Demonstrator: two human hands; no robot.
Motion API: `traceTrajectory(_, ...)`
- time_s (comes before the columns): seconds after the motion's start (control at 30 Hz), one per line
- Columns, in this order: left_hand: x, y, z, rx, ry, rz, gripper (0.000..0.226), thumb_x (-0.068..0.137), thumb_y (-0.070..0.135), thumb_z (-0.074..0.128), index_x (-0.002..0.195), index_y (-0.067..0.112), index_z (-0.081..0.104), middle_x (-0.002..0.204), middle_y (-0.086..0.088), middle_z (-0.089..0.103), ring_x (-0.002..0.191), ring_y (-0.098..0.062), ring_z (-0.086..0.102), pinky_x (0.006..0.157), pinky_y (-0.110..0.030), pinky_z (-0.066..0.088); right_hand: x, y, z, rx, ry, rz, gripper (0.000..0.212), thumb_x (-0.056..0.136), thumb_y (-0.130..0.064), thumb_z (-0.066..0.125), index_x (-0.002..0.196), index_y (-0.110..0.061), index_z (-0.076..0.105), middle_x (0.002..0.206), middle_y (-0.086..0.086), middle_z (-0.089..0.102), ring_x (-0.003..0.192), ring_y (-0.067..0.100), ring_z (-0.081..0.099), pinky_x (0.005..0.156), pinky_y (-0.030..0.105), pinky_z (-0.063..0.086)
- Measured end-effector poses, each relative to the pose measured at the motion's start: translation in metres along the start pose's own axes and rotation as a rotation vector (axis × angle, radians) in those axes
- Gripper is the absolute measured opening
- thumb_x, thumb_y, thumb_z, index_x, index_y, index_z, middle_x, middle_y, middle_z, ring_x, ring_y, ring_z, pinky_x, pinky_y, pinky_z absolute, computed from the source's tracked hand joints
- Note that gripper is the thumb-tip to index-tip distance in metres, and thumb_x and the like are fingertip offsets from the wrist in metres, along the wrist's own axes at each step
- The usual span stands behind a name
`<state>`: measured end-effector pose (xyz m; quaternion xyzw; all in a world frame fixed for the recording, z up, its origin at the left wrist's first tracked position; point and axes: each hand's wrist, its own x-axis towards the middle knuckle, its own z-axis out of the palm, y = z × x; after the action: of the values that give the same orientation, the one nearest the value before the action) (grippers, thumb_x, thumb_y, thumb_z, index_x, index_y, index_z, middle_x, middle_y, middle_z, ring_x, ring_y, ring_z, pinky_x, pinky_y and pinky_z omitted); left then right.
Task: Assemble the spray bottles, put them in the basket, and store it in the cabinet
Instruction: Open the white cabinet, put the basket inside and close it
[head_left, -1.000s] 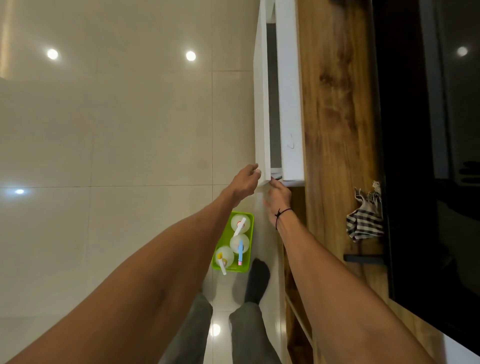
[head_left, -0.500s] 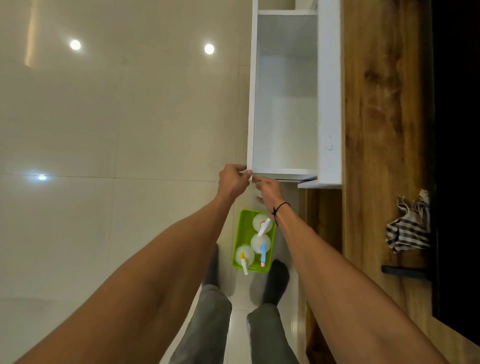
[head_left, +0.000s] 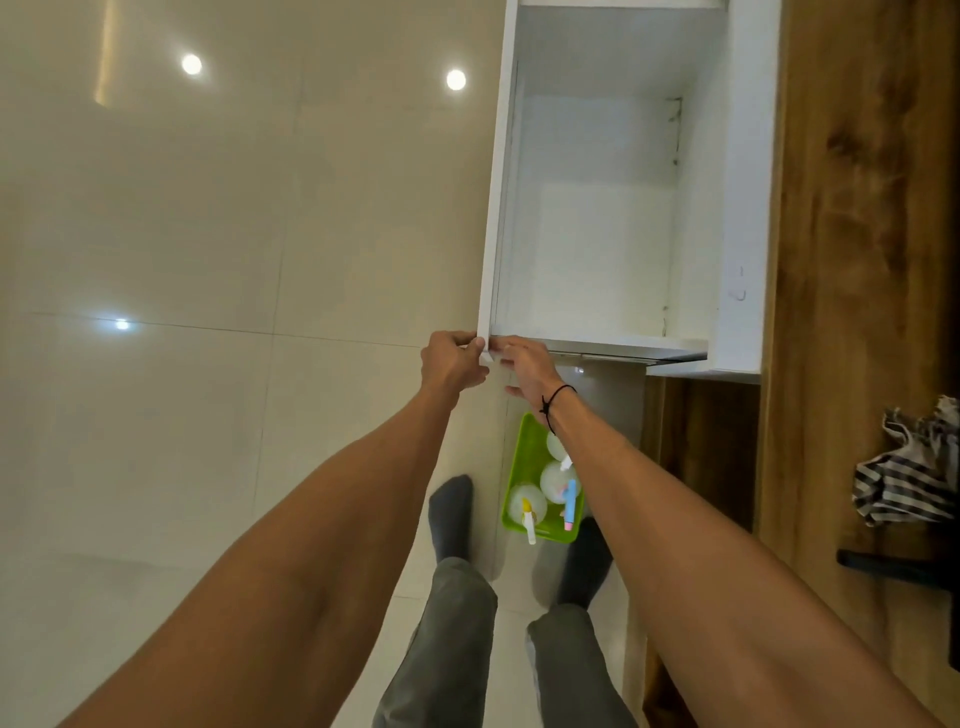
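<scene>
A white drawer (head_left: 597, 234) stands pulled far out of the cabinet, its inside bare. My left hand (head_left: 453, 364) grips the near corner of the drawer front (head_left: 496, 208). Right beside it, my right hand (head_left: 524, 364) holds the same corner from the inner side. Below my arms, a green basket (head_left: 522, 457) sits on the floor between my feet and the cabinet. In it stand three clear spray bottles: one with a yellow nozzle (head_left: 525, 506), one with a blue nozzle (head_left: 558, 483), and one (head_left: 556, 446) partly hidden by my right forearm.
A wooden countertop (head_left: 857, 208) runs along the right, with a striped cloth (head_left: 909, 483) on it. Glossy cream floor tiles (head_left: 208, 260) spread to the left. My grey-socked feet (head_left: 452, 514) stand next to the basket.
The drawer has slid far out from nearly shut, exposing its bare inside. Both hands stayed on its near corner and moved left with it.
</scene>
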<state>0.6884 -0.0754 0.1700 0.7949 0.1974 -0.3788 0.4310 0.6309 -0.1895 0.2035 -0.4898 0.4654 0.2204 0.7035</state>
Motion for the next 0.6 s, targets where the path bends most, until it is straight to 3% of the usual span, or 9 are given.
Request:
traceTrajectory(0.13,-0.002,-0.009,-0.010,-0.100,0.007,-0.025,0.034,0.104,0.025,0.065,0.132,0.006,0.071,0.103,-0.018,0.077,0.095,-0.038,0.080,0.086,-0.046,0.067,-0.001,-0.001,0.013,-0.019,-0.018,0.005,0.034,0.106,-0.011,0.050,0.135,-0.003,0.067,0.146,0.012,0.064,0.120,0.022,0.053,0.103,0.048,0.038)
traceTrajectory(0.23,-0.001,-0.016,-0.018,-0.065,0.006,-0.050,0.039,0.104,0.037,0.063,0.130,0.009,0.071,0.101,-0.013,0.078,0.088,-0.029,0.081,0.076,-0.038,0.068,0.001,0.001,0.018,-0.037,-0.042,-0.003,0.035,0.108,-0.011,0.048,0.136,-0.006,0.067,0.147,0.008,0.063,0.123,0.019,0.050,0.115,0.054,0.035)
traceTrajectory(0.33,-0.003,-0.022,-0.023,-0.015,0.002,-0.109,0.050,0.103,0.053,0.057,0.124,0.010,0.073,0.101,-0.012,0.079,0.083,-0.024,0.080,0.071,-0.034,0.066,0.007,0.007,0.021,-0.060,-0.033,-0.022,0.037,0.108,-0.010,0.043,0.137,-0.008,0.066,0.147,0.007,0.062,0.128,0.022,0.050,0.112,0.052,0.038)
traceTrajectory(0.47,-0.012,-0.038,-0.016,0.022,-0.084,-0.211,0.072,0.103,0.071,0.033,0.118,0.013,0.072,0.104,-0.014,0.078,0.090,-0.028,0.078,0.073,-0.035,0.064,0.019,0.028,0.005,-0.100,0.126,-0.098,0.032,0.103,-0.011,0.047,0.121,-0.007,0.073,0.131,0.014,0.070,0.110,0.023,0.059,0.097,0.042,0.049)
traceTrajectory(0.53,-0.015,-0.052,-0.006,0.028,-0.114,-0.249,0.074,0.104,0.070,0.029,0.116,0.010,0.071,0.103,-0.017,0.077,0.091,-0.031,0.077,0.075,-0.036,0.064,0.024,0.045,-0.014,-0.154,0.236,-0.112,0.029,0.100,-0.013,0.049,0.110,-0.003,0.074,0.121,0.019,0.073,0.102,0.027,0.062,0.092,0.046,0.053)
traceTrajectory(0.6,-0.018,-0.068,0.008,0.066,-0.141,-0.259,0.067,0.106,0.063,0.035,0.119,0.006,0.069,0.102,-0.017,0.077,0.087,-0.031,0.076,0.075,-0.037,0.064,0.029,0.064,-0.038,-0.195,0.347,-0.118,0.025,0.099,-0.014,0.051,0.101,-0.005,0.074,0.113,0.023,0.075,0.100,0.034,0.065,0.096,0.054,0.055)
